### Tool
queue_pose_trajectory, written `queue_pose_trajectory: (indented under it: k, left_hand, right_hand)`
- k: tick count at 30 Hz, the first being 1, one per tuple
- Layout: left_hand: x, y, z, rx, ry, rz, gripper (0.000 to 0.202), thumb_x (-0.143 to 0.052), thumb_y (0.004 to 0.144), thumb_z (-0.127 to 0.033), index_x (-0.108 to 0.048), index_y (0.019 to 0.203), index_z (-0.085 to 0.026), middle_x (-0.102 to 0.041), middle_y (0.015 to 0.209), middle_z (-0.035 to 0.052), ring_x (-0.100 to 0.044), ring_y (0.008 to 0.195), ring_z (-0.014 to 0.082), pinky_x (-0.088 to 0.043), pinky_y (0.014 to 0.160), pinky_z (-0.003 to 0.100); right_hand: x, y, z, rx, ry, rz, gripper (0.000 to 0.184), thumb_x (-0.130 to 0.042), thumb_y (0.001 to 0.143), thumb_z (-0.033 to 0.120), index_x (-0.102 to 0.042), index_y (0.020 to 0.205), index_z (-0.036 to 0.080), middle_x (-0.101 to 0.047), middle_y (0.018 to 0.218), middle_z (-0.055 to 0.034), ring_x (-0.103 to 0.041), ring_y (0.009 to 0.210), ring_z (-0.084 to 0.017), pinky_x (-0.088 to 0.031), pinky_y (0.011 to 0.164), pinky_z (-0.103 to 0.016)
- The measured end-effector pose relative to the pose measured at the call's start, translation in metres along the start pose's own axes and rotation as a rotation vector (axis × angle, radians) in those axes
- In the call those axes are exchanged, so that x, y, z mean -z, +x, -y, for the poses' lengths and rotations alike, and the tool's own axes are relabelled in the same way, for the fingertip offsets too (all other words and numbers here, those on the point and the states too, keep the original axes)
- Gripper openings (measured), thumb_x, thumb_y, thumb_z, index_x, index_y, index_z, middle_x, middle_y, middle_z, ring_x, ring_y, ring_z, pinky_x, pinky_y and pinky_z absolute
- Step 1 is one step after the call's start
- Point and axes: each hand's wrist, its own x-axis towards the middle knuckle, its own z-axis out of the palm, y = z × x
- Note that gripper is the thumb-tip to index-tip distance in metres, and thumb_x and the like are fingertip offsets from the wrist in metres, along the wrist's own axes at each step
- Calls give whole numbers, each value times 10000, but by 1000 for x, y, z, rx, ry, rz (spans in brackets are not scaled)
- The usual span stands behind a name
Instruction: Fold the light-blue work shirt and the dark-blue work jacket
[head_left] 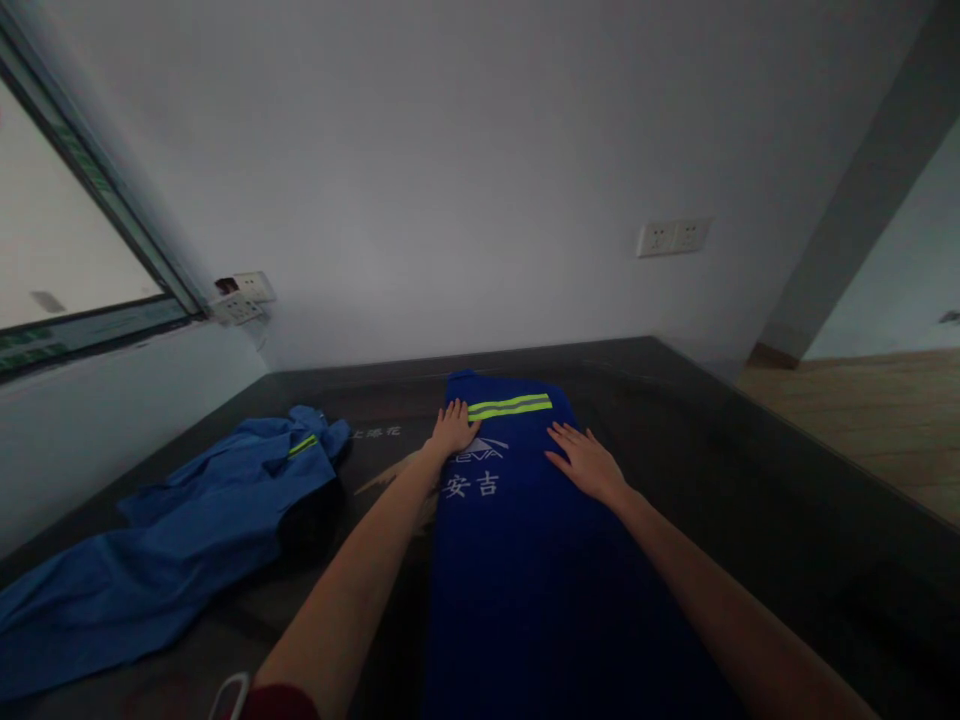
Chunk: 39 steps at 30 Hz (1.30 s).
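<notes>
A dark blue work garment [510,560] lies folded lengthwise into a long panel on the dark table. Across its far end runs a yellow-green reflective stripe [517,406], with white lettering printed nearer to me. My left hand [454,430] rests flat on the panel's left edge, fingers stretched beside the stripe and partly over the lettering. On the right edge lies my right hand [589,462], palm down with fingers spread, just below the stripe's right end. Neither hand grips the cloth. The garment's near end runs out of view.
Left of the panel, a lighter blue garment [202,530] lies crumpled on the dark table [720,470]. A white wall with sockets [673,237] stands behind the table. At the left is a window [82,220]; wooden floor [885,410] shows at the right.
</notes>
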Motion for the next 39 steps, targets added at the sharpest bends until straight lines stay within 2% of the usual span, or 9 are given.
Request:
queue_pose_trajectory:
  k: [6, 11, 15, 19, 24, 28, 32, 36, 39]
  left_hand:
    - [-7, 7, 6, 15, -37, 31, 713, -234, 910, -570, -248, 1471, -130, -212, 1524, 188, -211, 1402, 323, -235, 1109, 454]
    - [-11, 7, 6, 32, -70, -59, 621, -230, 934, -500, -305, 1452, -166, -320, 1493, 158, -270, 1390, 277, -226, 1117, 431]
    - [-13, 1, 4, 48, -95, -106, 587, -246, 934, -493, -329, 1440, -207, -337, 1490, 132, -287, 1382, 281, -240, 1102, 493]
    - [-4, -10, -1, 34, -131, -292, 488, -313, 935, -379, -437, 1362, -178, -445, 1412, 140, -383, 1320, 268, -269, 1094, 476]
    - [15, -32, -9, -132, -161, -512, 350, -346, 920, -221, -563, 1194, -204, -594, 1225, 84, -503, 1184, 203, -264, 1110, 400]
    - [22, -66, -14, -227, -135, -382, 310, -410, 903, -254, -602, 1136, -185, -590, 1235, 89, -497, 1194, 223, -293, 1096, 412]
    - [20, -115, -17, -316, -115, -196, 433, -378, 929, -367, -509, 1288, -165, -478, 1392, 101, -395, 1313, 244, -288, 1107, 418]
    - [12, -153, -24, -304, -67, -134, 548, -337, 938, -424, -376, 1405, -139, -346, 1485, 131, -285, 1385, 260, -230, 1137, 434]
    - [6, -164, -31, -275, -24, -130, 582, -307, 942, -439, -312, 1442, -141, -276, 1517, 128, -191, 1417, 274, -177, 1149, 474]
  right_hand:
    - [0, 0, 0, -5, -4, 9, 633, -242, 931, 577, -389, 1418, 200, -372, 1472, -90, -303, 1375, -246, -220, 1121, -517]
    - [1, 0, 0, 1, 5, 1, 634, -231, 932, 580, -388, 1419, 206, -381, 1468, -90, -303, 1375, -245, -227, 1118, -518]
    - [2, -1, 1, -8, 10, 3, 630, -234, 933, 579, -393, 1416, 206, -383, 1467, -90, -307, 1373, -248, -226, 1118, -522]
    - [2, 0, 2, -10, 12, 1, 626, -248, 935, 569, -406, 1408, 190, -386, 1466, -92, -307, 1373, -246, -227, 1120, -512]
    - [2, -1, 4, -11, -5, -13, 607, -250, 941, 547, -423, 1396, 186, -388, 1464, -98, -319, 1366, -256, -232, 1112, -526]
    - [3, -2, 5, -14, -8, -17, 588, -248, 946, 529, -415, 1400, 196, -382, 1467, -99, -308, 1372, -256, -240, 1104, -535]
    - [6, -3, 6, 10, -44, -78, 556, -256, 958, 464, -423, 1393, 162, -374, 1471, -110, -280, 1385, -249, -221, 1114, -530]
    - [15, -7, 15, 77, -101, -191, 511, -245, 970, 364, -454, 1369, 124, -383, 1466, -111, -234, 1403, -238, -103, 1150, -521]
    - [19, -20, 24, 106, -82, -173, 524, -243, 969, 378, -442, 1377, 117, -361, 1480, -108, -221, 1407, -236, -113, 1154, -502]
